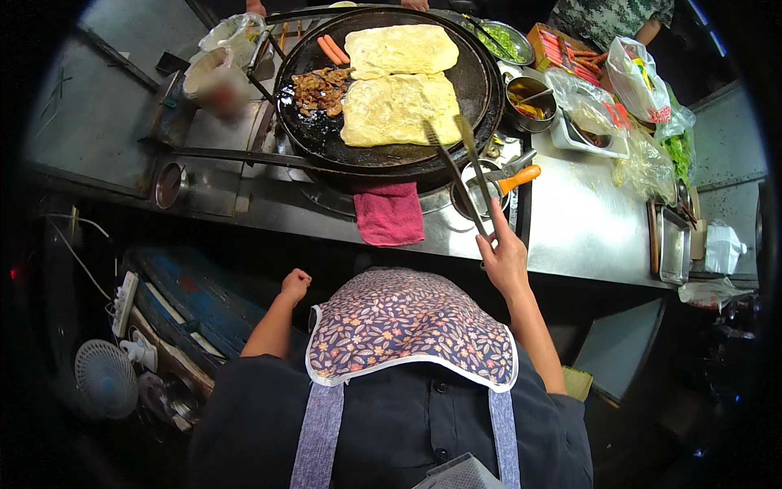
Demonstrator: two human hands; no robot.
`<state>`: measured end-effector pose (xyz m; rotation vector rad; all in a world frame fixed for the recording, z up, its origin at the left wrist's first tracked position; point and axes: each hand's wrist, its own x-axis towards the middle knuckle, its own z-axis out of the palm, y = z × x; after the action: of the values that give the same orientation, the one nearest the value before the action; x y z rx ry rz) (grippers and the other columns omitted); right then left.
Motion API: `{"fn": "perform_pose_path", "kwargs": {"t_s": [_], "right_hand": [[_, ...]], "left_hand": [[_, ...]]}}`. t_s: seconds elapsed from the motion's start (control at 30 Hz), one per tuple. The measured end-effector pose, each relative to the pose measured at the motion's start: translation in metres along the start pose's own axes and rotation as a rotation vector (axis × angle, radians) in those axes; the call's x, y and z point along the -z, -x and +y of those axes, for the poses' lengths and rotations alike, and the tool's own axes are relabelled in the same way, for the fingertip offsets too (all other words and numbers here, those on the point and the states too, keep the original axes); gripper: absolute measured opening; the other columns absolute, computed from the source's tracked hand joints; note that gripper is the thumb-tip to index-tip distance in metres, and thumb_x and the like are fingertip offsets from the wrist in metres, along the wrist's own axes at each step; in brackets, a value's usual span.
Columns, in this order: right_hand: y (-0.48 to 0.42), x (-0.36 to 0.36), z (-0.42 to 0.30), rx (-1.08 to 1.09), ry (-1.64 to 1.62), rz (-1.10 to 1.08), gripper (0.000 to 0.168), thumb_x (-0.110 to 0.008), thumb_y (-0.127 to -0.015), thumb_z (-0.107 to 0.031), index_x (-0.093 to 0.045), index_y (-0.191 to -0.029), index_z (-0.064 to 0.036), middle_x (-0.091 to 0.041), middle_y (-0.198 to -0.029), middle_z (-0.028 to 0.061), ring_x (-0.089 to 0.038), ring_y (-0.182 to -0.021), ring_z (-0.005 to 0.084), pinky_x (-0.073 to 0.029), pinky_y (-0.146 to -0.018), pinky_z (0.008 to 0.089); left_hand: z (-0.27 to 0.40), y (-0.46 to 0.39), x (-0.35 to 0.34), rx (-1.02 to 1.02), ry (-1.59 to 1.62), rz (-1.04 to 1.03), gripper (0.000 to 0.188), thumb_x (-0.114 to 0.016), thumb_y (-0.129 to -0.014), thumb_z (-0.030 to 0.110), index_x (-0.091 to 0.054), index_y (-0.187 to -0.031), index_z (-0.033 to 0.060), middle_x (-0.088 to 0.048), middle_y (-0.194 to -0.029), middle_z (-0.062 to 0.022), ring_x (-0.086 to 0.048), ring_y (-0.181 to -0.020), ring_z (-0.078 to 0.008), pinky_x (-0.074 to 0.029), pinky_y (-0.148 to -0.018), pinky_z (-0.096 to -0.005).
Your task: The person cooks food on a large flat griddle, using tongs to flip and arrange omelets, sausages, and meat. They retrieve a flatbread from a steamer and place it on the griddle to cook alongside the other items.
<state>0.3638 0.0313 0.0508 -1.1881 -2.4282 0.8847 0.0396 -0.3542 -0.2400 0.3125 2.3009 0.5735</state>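
Observation:
Metal tongs are held in my right hand, their tips apart at the right edge of the nearer flatbread. A second flatbread lies just beyond it on the round black griddle. Left of the breads, two sausages rest above a heap of browned meat pieces. My left hand hangs in front of the counter with its fingers curled, nothing visible in it. A red cloth drapes over the counter edge below the griddle.
An orange-handled tool lies across a metal pot near the tongs. To the right stand a metal pot of sauce, a bowl of chopped greens, a box of sausages and plastic bags. Another person stands across the counter.

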Motion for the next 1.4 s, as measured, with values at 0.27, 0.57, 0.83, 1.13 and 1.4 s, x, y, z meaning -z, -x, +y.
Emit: {"fn": "perform_pose_path", "kwargs": {"t_s": [0.27,0.57,0.83,1.13,1.4], "right_hand": [[-0.045,-0.020,-0.075,-0.237,-0.321,-0.185,0.069,-0.062,-0.090,-0.021,-0.028,-0.149,-0.013,-0.063,-0.076,0.0105,-0.057,-0.056,0.0221,-0.045,-0.051,0.0321],[-0.038,0.003,-0.086,-0.716,-1.016,-0.403,0.026,-0.047,-0.099,-0.028,-0.051,-0.109,-0.005,-0.063,-0.077,0.0097,-0.047,-0.041,0.0086,-0.034,-0.034,0.0199],[-0.123,-0.092,-0.086,-0.574,-1.321,0.009,0.043,-0.052,-0.098,-0.020,-0.041,-0.139,-0.015,-0.056,-0.074,0.0047,-0.047,-0.048,0.0104,-0.035,-0.041,0.0208],[-0.107,-0.012,-0.116,0.041,-0.241,0.165,0.055,-0.059,-0.091,-0.010,-0.045,-0.142,-0.024,-0.064,-0.075,0.0087,-0.061,-0.059,0.0152,-0.048,-0.051,0.0278],[-0.079,-0.079,-0.107,0.107,0.363,-0.039,0.064,-0.066,-0.085,-0.020,-0.042,-0.143,-0.028,-0.063,-0.076,0.0131,-0.064,-0.071,0.0314,-0.050,-0.066,0.0432]], "left_hand": [[-0.046,-0.035,0.041,0.100,0.302,-0.130,0.012,-0.063,-0.091,0.018,-0.064,-0.097,0.0070,-0.064,-0.083,-0.0020,-0.062,-0.071,-0.0128,-0.049,-0.063,-0.0266],[-0.067,-0.073,0.055,0.202,0.235,-0.168,0.028,-0.061,-0.092,0.029,-0.064,-0.111,0.0073,-0.067,-0.094,-0.0051,-0.064,-0.077,-0.0139,-0.049,-0.063,-0.0293],[-0.026,-0.069,0.068,0.110,0.299,-0.189,0.028,-0.059,-0.092,0.021,-0.063,-0.113,0.0026,-0.067,-0.103,-0.0082,-0.066,-0.083,-0.0177,-0.052,-0.074,-0.0309],[-0.082,-0.048,0.062,0.168,0.273,-0.161,0.021,-0.062,-0.092,0.023,-0.065,-0.104,0.0065,-0.067,-0.089,-0.0043,-0.064,-0.074,-0.0144,-0.051,-0.067,-0.0296],[-0.091,-0.060,0.065,0.201,0.369,-0.182,0.024,-0.064,-0.091,0.023,-0.064,-0.106,0.0050,-0.067,-0.091,-0.0057,-0.063,-0.075,-0.0141,-0.051,-0.067,-0.0296]]}}
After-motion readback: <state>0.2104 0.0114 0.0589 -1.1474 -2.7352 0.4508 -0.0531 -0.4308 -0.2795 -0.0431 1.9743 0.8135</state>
